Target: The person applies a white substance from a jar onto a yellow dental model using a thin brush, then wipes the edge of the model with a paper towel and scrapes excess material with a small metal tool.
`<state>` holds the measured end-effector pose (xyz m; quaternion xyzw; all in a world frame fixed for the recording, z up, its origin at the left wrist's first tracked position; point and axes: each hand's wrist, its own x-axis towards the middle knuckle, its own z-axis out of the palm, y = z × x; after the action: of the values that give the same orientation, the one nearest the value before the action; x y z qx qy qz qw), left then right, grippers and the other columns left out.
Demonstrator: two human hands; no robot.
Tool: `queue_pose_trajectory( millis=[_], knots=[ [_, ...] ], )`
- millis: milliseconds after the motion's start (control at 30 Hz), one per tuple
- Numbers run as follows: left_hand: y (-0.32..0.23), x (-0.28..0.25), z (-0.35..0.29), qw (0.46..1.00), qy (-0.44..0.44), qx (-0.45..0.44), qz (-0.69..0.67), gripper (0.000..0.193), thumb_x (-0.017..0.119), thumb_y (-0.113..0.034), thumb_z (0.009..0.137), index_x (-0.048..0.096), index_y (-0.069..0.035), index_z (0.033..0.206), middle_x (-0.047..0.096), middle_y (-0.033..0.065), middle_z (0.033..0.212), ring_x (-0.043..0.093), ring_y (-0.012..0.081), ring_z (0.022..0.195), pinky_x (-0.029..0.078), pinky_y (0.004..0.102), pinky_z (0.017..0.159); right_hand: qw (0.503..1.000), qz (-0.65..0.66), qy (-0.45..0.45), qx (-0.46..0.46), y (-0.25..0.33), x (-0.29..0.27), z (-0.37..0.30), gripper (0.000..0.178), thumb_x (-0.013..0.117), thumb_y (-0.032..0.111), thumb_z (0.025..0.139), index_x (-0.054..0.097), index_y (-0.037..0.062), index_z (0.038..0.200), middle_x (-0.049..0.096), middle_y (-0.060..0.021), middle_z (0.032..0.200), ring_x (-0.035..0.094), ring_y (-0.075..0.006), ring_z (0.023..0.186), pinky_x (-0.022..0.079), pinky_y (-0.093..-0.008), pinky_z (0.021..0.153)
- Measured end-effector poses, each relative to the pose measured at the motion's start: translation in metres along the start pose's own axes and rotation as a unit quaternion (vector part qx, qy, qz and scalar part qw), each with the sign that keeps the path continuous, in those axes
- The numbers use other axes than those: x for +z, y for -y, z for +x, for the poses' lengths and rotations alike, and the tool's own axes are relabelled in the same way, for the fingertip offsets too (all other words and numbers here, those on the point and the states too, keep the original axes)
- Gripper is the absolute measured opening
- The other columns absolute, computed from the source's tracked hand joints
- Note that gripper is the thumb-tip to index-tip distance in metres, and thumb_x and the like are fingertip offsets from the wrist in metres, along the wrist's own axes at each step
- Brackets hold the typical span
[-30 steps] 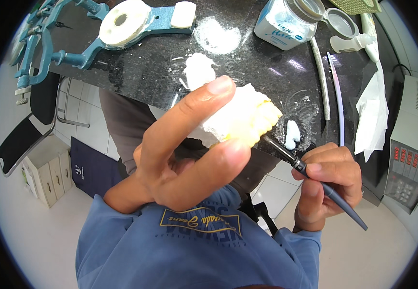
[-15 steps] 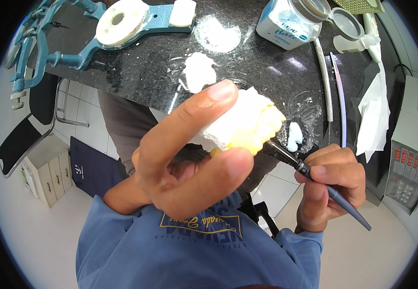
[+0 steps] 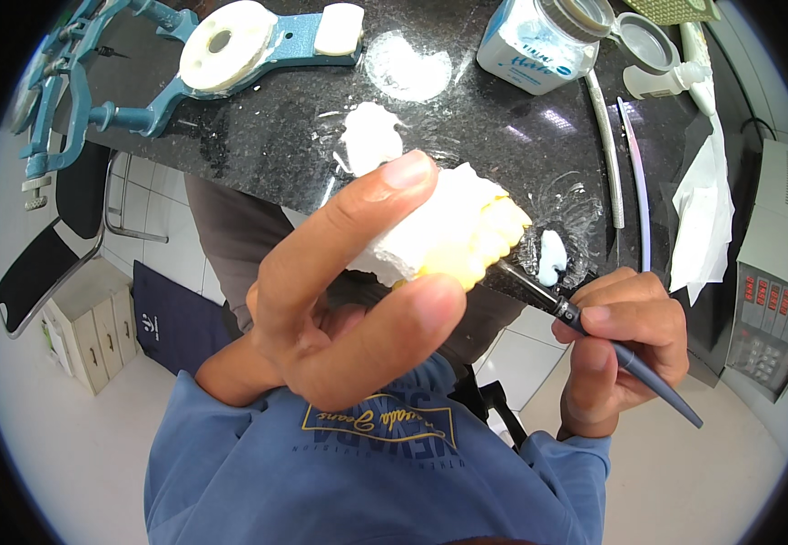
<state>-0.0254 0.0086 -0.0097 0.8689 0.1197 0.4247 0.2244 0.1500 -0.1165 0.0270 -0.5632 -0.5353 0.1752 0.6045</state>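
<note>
My left hand (image 3: 349, 282) is closed around a dental cast (image 3: 430, 227), its thumb and a finger spread across the sides. The cast has a white plaster base and a bumpy yellow tooth row facing right. Between the fingers and thumb of my right hand (image 3: 625, 331) is a slim brush (image 3: 585, 320) with a dark grey tapered handle. Its black front end reaches the lower right edge of the yellow teeth, where the very tip is hard to make out. Just beyond it, a pale bluish-white dab (image 3: 552, 256) lies on the dark bench.
A blue articulator (image 3: 153, 91) stands at the far left. White plaster patches (image 3: 408, 65) mark the dark bench (image 3: 285, 136). An open white jar (image 3: 535, 50), thin tools (image 3: 635, 173) and white paper (image 3: 703, 213) are at the right. A black chair (image 3: 35, 277) stands lower left.
My left hand and the cast have shifted slightly left. The brush stays beside the yellow teeth, still in my right hand. The whole view has moved a little.
</note>
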Motion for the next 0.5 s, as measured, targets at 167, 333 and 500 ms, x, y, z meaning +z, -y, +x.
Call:
queue_pose_trajectory(
  millis=[167, 333, 500],
  knots=[
    [0.0, 0.001, -0.001, 1.0, -0.002, 0.003, -0.004, 0.086, 0.073, 0.011, 0.07, 0.025, -0.014, 0.137, 0.032, 0.028, 0.135, 0.06, 0.0355, 0.107, 0.057, 0.0353, 0.085, 1.0, -0.006, -0.006, 0.013, 0.002, 0.002, 0.001, 0.016, 0.067, -0.004, 0.069, 0.062, -0.003, 0.084, 0.062, -0.0109, 0.07, 0.06, -0.0168, 0.056, 0.049, -0.0256, 0.052],
    [0.001, 0.002, 0.0, 1.0, 0.003, 0.004, -0.015, 0.086, 0.073, 0.012, 0.069, 0.026, -0.013, 0.136, 0.032, 0.0274, 0.136, 0.06, 0.0371, 0.107, 0.057, 0.0368, 0.085, 1.0, -0.013, 0.002, 0.025, 0.004, 0.001, 0.0, 0.015, 0.067, -0.002, 0.07, 0.062, -0.0027, 0.084, 0.062, -0.0107, 0.07, 0.059, -0.0168, 0.055, 0.049, -0.0259, 0.052],
    [0.007, 0.006, 0.003, 0.999, -0.024, 0.03, -0.021, 0.081, 0.074, 0.007, 0.071, 0.029, -0.01, 0.136, 0.034, 0.0276, 0.134, 0.06, 0.0384, 0.105, 0.057, 0.0381, 0.084, 0.999, -0.003, -0.019, -0.027, 0.0, 0.002, -0.003, 0.015, 0.067, 0.002, 0.075, 0.061, -0.0014, 0.089, 0.059, -0.0099, 0.072, 0.057, -0.0155, 0.055, 0.046, -0.0235, 0.05]
  ],
)
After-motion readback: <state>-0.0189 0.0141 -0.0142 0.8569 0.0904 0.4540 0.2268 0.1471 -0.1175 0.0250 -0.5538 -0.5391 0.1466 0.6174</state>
